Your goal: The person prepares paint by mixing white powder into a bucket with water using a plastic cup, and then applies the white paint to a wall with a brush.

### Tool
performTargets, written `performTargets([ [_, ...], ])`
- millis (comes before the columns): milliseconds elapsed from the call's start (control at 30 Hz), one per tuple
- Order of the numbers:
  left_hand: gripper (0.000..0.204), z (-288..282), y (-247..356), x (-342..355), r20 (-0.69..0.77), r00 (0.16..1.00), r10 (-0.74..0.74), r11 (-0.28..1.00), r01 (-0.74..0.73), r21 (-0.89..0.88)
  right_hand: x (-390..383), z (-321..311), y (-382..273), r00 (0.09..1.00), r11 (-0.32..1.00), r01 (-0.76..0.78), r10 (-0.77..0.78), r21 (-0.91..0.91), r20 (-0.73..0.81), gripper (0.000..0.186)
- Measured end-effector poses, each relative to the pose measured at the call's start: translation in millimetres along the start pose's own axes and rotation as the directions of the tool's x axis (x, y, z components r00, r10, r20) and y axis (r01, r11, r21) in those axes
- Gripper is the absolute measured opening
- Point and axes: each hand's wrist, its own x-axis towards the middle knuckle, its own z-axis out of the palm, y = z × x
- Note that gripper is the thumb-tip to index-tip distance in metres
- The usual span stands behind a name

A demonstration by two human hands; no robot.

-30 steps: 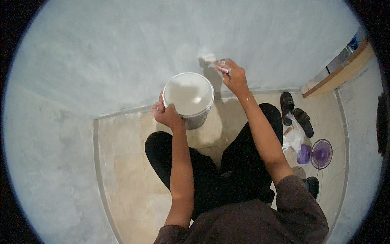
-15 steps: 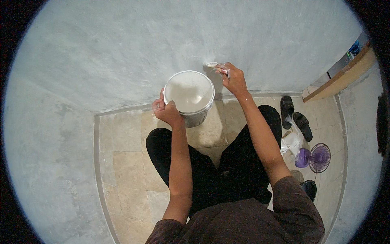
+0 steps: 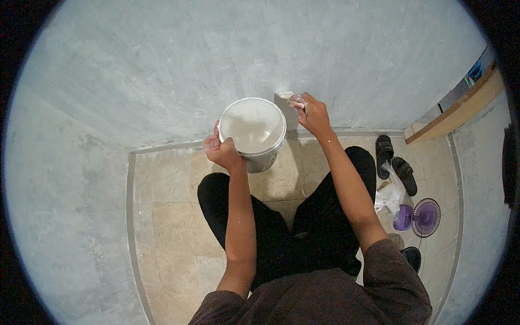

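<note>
My left hand [image 3: 223,151] is closed on the left rim of a white bucket [image 3: 262,162], its thumb over the edge. Thin whitish paint [image 3: 252,132] fills part of the bucket. To the right of the bucket, my right hand [image 3: 314,116] grips a small paintbrush [image 3: 285,95], its pale head at the grey wall [image 3: 162,70]. White smears mark the right fingers. Most of the brush's handle is hidden by the hand.
Beige floor tiles [image 3: 173,227] lie under my bent legs. On the right are black sandals [image 3: 403,174], a white plastic bag [image 3: 390,195] and a small purple fan [image 3: 426,218]. Behind them a wooden frame [image 3: 460,108] edges an opening.
The brush and my right hand sit slightly lower in the picture, the brush head a little further right. The whole view has shifted slightly. My left hand keeps its hold on the bucket.
</note>
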Motion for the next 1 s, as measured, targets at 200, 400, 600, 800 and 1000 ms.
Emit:
performTargets([
  [200,0.041,-4,-4,4,-0.001,0.999,-0.033,0.999,0.033,-0.014,25,-7,-1,0.970,0.992,0.124,-0.126,-0.020,-0.208,0.033],
  [400,0.041,-6,-4,4,-0.006,1.000,0.004,1.000,-0.004,0.010,75,-43,-29,0.914,0.973,0.227,-0.231,-0.051,-0.335,0.048],
  [600,0.042,2,-3,-2,-0.005,1.000,-0.021,0.996,0.020,-0.082,18,-30,2,0.956,0.965,0.238,-0.253,-0.108,-0.151,0.052],
  [800,0.043,-3,0,1,-0.040,0.999,-0.009,1.000,0.008,-0.028,-11,3,-12,0.990,0.988,0.124,-0.117,-0.097,0.079,0.033],
  [1000,0.042,-1,7,-1,-0.035,0.995,-0.090,0.995,0.089,-0.046,42,-14,0,0.999,1.000,0.019,-0.019,-0.012,0.049,0.027],
])
